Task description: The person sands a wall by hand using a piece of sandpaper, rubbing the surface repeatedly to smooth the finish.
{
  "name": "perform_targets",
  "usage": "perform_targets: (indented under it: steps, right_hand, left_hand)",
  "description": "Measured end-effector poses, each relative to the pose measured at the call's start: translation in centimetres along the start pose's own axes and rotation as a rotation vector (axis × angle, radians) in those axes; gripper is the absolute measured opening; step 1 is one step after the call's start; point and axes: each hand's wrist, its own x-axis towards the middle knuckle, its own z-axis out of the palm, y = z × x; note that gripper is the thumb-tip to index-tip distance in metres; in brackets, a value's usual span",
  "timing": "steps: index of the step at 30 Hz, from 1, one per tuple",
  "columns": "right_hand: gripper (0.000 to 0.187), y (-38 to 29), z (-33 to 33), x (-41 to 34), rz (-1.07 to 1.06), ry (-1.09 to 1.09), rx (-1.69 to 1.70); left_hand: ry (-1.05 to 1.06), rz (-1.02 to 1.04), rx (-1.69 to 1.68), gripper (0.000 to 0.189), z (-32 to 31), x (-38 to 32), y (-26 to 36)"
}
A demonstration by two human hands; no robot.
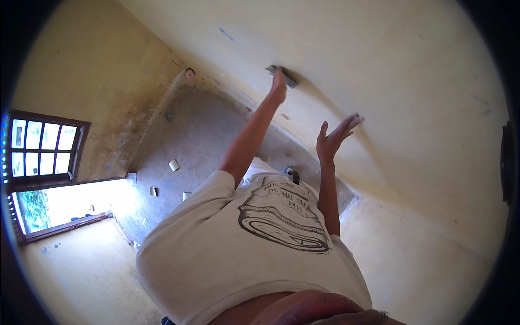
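My left hand (278,83) grips a flat, greyish hand tool (289,79) against the pale yellow plastered wall (406,89). Its exact kind cannot be told, since my fingers cover part of it. Lower and to the right, my right hand (335,140) is spread with the thumb apart and holds nothing. Its fingertips are at the wall, though contact is not certain. Shadows of both arms fall across the plaster. A small grey patch (226,34) marks the wall above and left of the tool.
Small curled pale pieces (174,165) lie on the grey floor (195,126). A stained wall (101,89) with a paned window (42,146) stands at left, beside a bright doorway (73,205). My shoe (291,172) is near the foot of the wall.
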Motion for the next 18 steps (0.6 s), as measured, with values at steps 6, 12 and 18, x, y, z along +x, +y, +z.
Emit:
perform_targets:
  steps: [6,12,18]
  right_hand:
    - [0.097,0.5,1.5,0.4,-0.009,0.028,0.005]
    - [0.098,1.4,1.7,0.4,-0.003,0.022,-0.006]
    - [0.100,1.6,2.3,0.5,0.024,0.000,0.009]
  left_hand:
    - [-0.180,-0.030,0.263,0.061,-0.8,0.0,0.2]
    - [0.011,0.080,0.130,0.061,-1.0,-0.1,-1.4]
    - [-0.197,0.224,0.298,0.074,-0.7,-0.7,-1.7]
